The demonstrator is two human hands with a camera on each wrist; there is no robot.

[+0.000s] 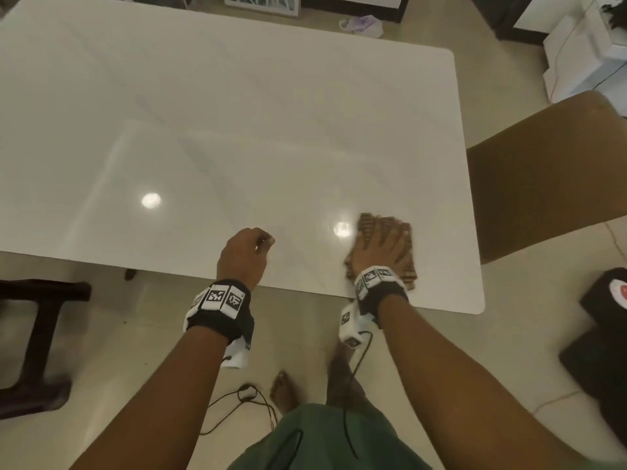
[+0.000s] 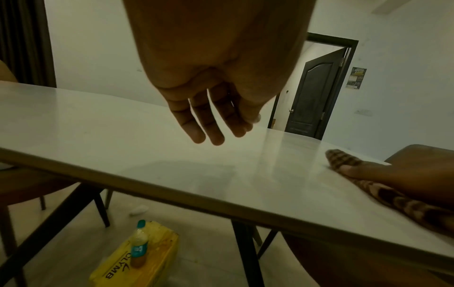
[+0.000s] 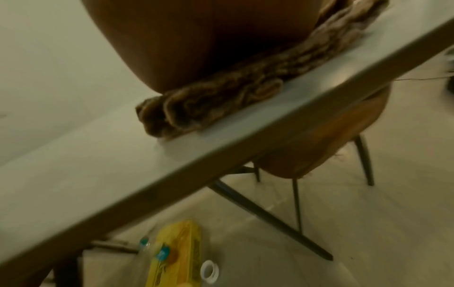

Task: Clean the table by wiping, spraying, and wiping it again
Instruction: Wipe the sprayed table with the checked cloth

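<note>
A glossy white table (image 1: 237,130) fills the head view. Near its front right edge lies a folded brown checked cloth (image 1: 403,232), and my right hand (image 1: 383,245) presses flat on it with fingers spread. In the right wrist view the cloth (image 3: 221,97) bunches under my palm close to the table edge (image 3: 221,155). My left hand (image 1: 247,252) hovers over the front edge with loosely curled fingers, holding nothing. The left wrist view shows its fingers (image 2: 196,124) hanging relaxed above the table (image 2: 123,136), with the cloth (image 2: 343,161) off to the right.
A brown chair (image 1: 549,178) stands at the table's right end. A dark wooden stool (image 1: 34,334) is at the left. Under the table sit a yellow box (image 2: 137,258) and a small bottle (image 2: 138,244). Cables (image 1: 237,401) trail on the floor by my feet.
</note>
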